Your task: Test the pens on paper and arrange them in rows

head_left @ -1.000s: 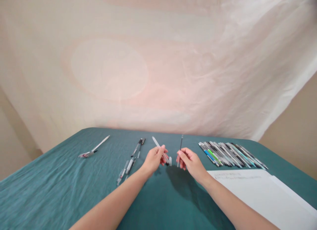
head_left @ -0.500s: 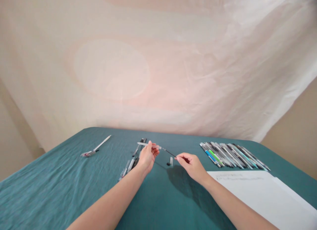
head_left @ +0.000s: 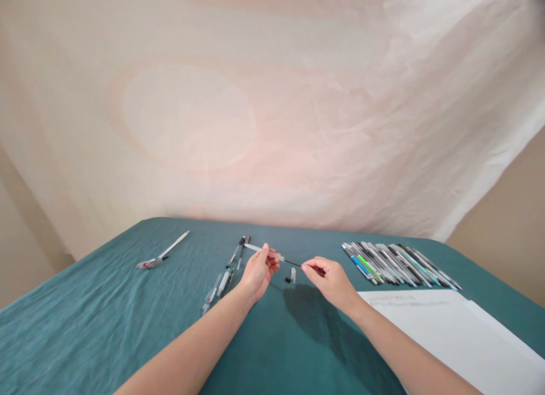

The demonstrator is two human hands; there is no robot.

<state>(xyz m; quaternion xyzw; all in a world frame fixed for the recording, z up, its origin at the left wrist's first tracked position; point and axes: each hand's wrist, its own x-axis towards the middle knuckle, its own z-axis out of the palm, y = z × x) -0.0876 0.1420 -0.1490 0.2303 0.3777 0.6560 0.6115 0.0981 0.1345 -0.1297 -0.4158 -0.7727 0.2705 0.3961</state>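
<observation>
My left hand (head_left: 260, 273) is closed around a clear, whitish pen barrel (head_left: 253, 247) held above the table. Between thumb and fingers, my right hand (head_left: 324, 278) pinches the dark end of a thin ink refill (head_left: 292, 264). The refill's other end lies inside the open right end of the barrel. Below the gap between my hands, a small black piece and a clear pen cap (head_left: 293, 275) rest on the cloth.
Several pens (head_left: 218, 287) lie left of my left hand, with a few dark ones (head_left: 236, 251) behind. A white pen (head_left: 174, 243) lies at far left beside a small reddish bundle (head_left: 149, 264). At right are a row of pens (head_left: 400, 264) and white paper (head_left: 443, 332) with faint writing.
My left hand has moved right with the barrel, closer to my right hand. Less of the refill shows between them, so it sits deeper in the barrel.
</observation>
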